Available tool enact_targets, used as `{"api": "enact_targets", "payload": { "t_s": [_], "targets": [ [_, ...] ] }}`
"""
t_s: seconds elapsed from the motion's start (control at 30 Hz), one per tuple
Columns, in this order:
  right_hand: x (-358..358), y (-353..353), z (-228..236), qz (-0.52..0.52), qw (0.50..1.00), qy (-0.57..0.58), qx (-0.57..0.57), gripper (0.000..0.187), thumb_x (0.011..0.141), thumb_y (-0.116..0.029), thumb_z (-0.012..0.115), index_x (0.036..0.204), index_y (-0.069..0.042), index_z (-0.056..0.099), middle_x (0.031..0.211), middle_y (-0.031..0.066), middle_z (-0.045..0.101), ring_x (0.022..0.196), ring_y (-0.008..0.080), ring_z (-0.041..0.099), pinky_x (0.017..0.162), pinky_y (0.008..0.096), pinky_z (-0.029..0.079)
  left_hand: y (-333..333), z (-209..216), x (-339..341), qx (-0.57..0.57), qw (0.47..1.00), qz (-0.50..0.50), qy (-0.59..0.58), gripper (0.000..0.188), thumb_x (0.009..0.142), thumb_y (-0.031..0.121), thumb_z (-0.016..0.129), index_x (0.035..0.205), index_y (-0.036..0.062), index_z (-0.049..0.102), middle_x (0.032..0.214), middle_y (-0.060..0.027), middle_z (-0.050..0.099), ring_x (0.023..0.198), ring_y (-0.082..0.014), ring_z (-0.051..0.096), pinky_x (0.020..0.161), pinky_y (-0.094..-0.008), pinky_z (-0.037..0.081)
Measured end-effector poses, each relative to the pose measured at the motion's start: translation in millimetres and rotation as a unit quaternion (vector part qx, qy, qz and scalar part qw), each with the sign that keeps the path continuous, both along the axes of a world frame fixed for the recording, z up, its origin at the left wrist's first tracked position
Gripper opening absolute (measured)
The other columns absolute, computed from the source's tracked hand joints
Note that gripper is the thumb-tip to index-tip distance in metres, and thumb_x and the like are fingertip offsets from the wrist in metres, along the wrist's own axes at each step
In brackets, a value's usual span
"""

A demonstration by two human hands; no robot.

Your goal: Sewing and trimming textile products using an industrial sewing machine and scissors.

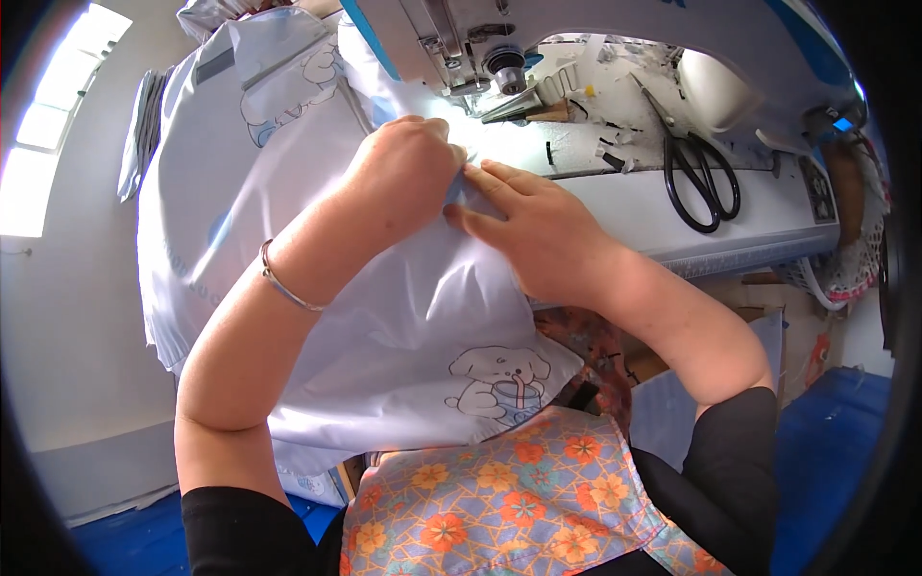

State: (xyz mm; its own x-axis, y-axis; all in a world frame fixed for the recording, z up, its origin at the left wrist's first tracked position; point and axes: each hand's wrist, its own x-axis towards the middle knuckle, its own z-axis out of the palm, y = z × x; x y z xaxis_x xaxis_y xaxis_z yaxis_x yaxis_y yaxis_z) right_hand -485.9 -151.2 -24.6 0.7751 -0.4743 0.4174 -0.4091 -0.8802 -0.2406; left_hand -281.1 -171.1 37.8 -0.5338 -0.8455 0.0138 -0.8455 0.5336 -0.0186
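Note:
White fabric (423,326) with printed cartoon puppies spreads over the sewing machine bed and hangs down over my lap. Close to the lit needle area of the sewing machine (504,72), my left hand (403,168) is closed, pinching the cloth between thumb and fingers. Just to its right, my right hand (543,226) lies on the same cloth with its fingers stretched out and thumb apart. The fingertips of both hands come close together there. What lies under my left palm is hidden.
Black-handled scissors (701,182) lie on the machine bed at right. Behind my hands are a tool with a wooden handle (547,112) and scattered thread scraps (615,154). A white mesh basket (850,254) stands at far right. Stacked cloth (146,134) hangs at left.

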Motion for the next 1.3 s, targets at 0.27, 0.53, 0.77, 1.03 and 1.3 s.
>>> {"api": "enact_targets", "payload": {
  "t_s": [0.27,0.53,0.77,1.03,1.3],
  "targets": [
    [6.3,-12.4,2.7,-0.013,0.999,0.016,0.045,0.051,0.078,0.000,0.059,0.129,-0.006,0.064,0.141,0.0229,0.053,0.135,0.0385,0.049,0.113,0.0429,0.042,-4.8,-14.1,-5.5,-0.010,1.000,0.022,-0.007,0.018,0.079,0.008,0.066,0.096,0.0059,0.072,0.094,-0.0132,0.065,0.095,-0.0314,0.065,0.083,-0.0408,0.054],
    [-7.4,6.6,-3.0,0.029,0.999,-0.031,0.007,0.048,0.081,-0.003,0.060,0.128,-0.007,0.067,0.135,0.0247,0.059,0.127,0.0406,0.058,0.108,0.0460,0.048,3.5,-25.0,0.3,-0.071,0.996,0.017,0.060,0.022,0.079,0.007,0.066,0.101,0.0018,0.067,0.099,-0.0154,0.066,0.099,-0.0322,0.065,0.087,-0.0401,0.054],
    [-10.4,10.4,-1.2,0.034,0.999,0.002,0.030,0.051,0.082,-0.005,0.059,0.132,-0.008,0.064,0.145,0.0220,0.052,0.138,0.0375,0.047,0.114,0.0452,0.042,0.2,-14.9,-18.3,0.028,0.997,0.067,0.018,0.019,0.078,0.006,0.067,0.096,0.0015,0.068,0.097,-0.0173,0.067,0.099,-0.0327,0.066,0.088,-0.0409,0.053],
    [-3.5,-2.0,-0.8,0.032,0.997,0.007,0.064,0.046,0.081,-0.004,0.061,0.127,-0.007,0.065,0.141,0.0203,0.054,0.136,0.0356,0.049,0.110,0.0411,0.046,-4.4,-26.9,-27.0,-0.037,0.998,0.044,0.027,0.012,0.076,0.007,0.068,0.087,0.0013,0.068,0.093,-0.0172,0.067,0.097,-0.0337,0.066,0.087,-0.0410,0.053],
    [-15.7,4.7,-4.8,0.052,0.999,-0.011,0.002,0.052,0.079,-0.002,0.057,0.130,-0.010,0.066,0.142,0.0209,0.055,0.133,0.0368,0.052,0.112,0.0427,0.045,19.8,-34.5,12.1,-0.253,0.964,0.039,0.065,0.042,0.077,0.004,0.063,0.119,0.0052,0.066,0.124,-0.0106,0.065,0.118,-0.0335,0.060,0.110,-0.0463,0.042]
  ]
}}
